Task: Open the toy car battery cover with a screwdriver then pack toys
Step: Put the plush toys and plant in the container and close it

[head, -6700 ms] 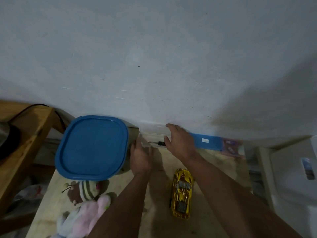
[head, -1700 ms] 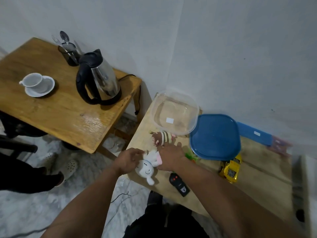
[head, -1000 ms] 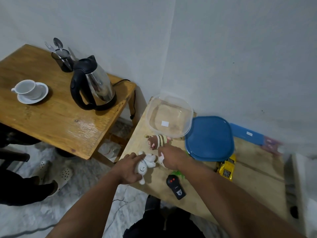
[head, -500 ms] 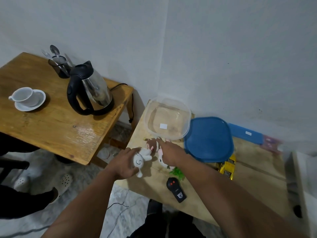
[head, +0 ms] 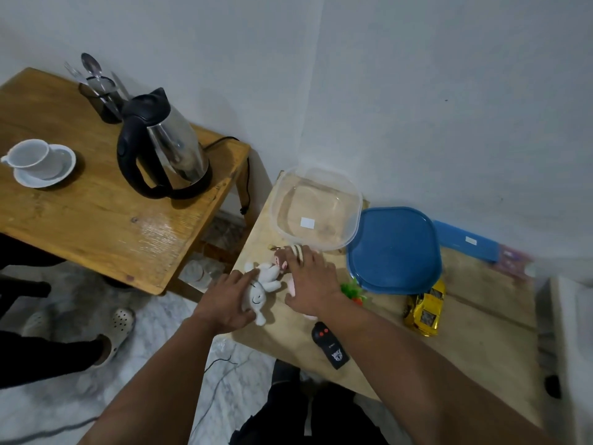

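My left hand point(head: 228, 300) grips a small white plush toy point(head: 260, 289) at the near left edge of the low wooden table point(head: 475, 322). My right hand point(head: 313, 284) lies over a pink plush, its fingers reaching a brown striped plush point(head: 290, 253). A clear plastic container point(head: 316, 208) stands open just beyond them. Its blue lid point(head: 394, 250) lies flat to the right. The yellow toy car point(head: 425, 308) rests upside down by the lid. A black remote point(head: 330, 343) lies near the front edge. A green toy point(head: 351, 289) peeks out beside my right wrist.
A blue flat case point(head: 467, 240) lies along the wall at the back right. A higher wooden table point(head: 96, 213) to the left carries a kettle point(head: 163, 146), a cup on a saucer point(head: 40, 160) and a cutlery holder point(head: 99, 94). Another person's feet in clogs point(head: 120, 322) stand on the floor.
My view swung from the wall to the table corner. Both hands moved to the plush toys; the left closed on the white plush and the right slid toward the brown striped one.
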